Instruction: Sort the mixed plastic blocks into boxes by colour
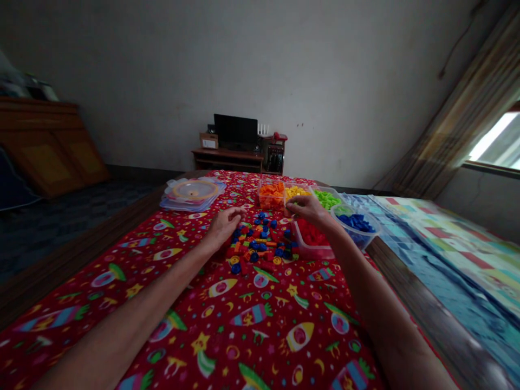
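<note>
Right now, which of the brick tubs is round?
The blue-brick tub at the group's far right, beside the red-brick tub. It is a round clear bowl; the other four have straight sides.

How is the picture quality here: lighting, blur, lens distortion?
Head view: the room is dim and the window is blown out. The wide lens tilts the curtain and stretches both forearms near the bottom edge. The left hand, right hand and brick pile look slightly soft, though colours stay readable. No glare shows on the tablecloth.

Brick pile [260,246] before tubs [314,252], lids [190,195] left
</note>
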Tool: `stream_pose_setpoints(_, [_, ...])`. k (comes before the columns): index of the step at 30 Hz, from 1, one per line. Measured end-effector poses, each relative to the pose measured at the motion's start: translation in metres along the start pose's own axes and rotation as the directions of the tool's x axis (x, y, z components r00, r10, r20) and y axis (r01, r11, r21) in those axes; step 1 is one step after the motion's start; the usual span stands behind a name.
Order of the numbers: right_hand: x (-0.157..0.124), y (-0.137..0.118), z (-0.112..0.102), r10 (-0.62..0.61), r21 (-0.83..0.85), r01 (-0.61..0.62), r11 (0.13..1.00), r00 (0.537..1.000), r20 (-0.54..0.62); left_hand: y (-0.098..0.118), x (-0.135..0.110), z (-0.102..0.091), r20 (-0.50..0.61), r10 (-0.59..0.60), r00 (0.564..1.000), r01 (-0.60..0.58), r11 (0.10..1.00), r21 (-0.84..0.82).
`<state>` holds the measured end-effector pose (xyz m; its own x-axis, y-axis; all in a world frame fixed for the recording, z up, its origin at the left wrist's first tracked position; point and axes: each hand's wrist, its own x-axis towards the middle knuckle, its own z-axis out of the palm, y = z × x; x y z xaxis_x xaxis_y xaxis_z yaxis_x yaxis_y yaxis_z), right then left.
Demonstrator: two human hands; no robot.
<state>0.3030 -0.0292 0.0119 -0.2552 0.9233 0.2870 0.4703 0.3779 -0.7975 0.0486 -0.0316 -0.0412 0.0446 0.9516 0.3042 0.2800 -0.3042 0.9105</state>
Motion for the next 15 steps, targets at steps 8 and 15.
stream_pose_setpoints(8, [0.052, 0.021, -0.107, 0.156, -0.501, -0.359, 0.787, 0.902, -0.401, -0.027, 0.007, -0.010, -0.013, -0.044, 0.999, 0.045, 0.998, 0.054])
stream_pose_setpoints(15, [0.047, 0.015, -0.105, 0.097, -0.364, -0.254, 0.896, 0.912, -0.399, -0.031, 0.008, -0.011, -0.011, -0.027, 1.000, 0.028, 0.997, 0.068])
